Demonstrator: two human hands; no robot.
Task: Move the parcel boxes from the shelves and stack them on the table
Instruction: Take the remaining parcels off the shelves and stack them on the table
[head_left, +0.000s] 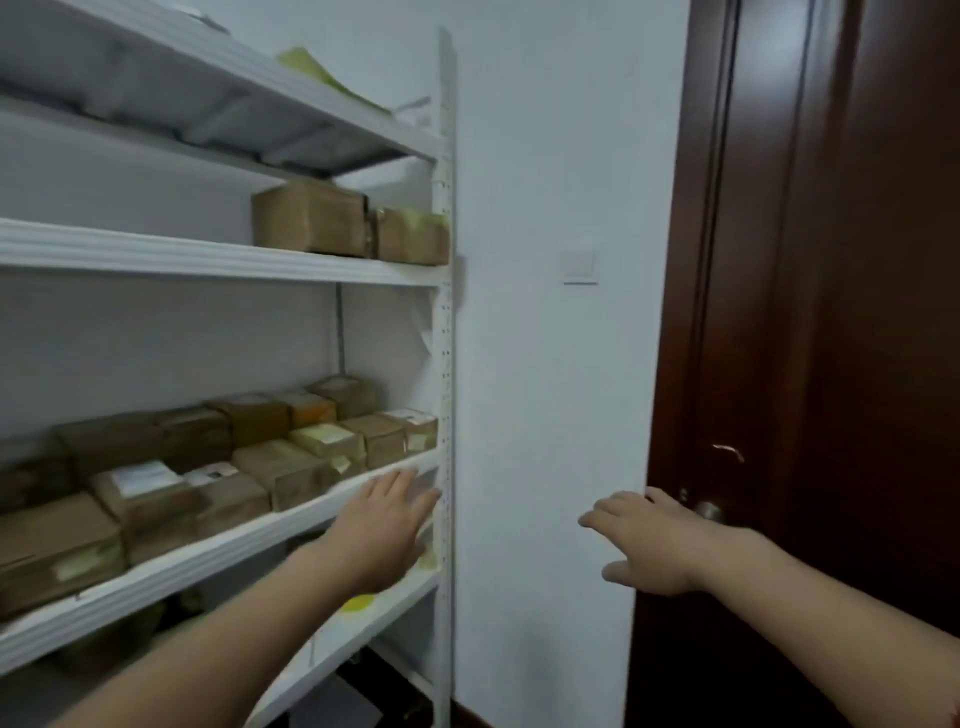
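Both hands are empty with fingers stretched out: the left hand (387, 525) reaches before the shelf (218, 551) edge, the right hand (647, 540) near the door (831, 312). Parcel boxes (218, 467) crowd that shelf; two more boxes (348, 223) sit above.

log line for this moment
left hand: open, by shelf edge | right hand: open, empty | parcel boxes: on shelves, none held

Both arms reach forward, left hand (387, 525) and right hand (649, 543) empty, fingers straight.
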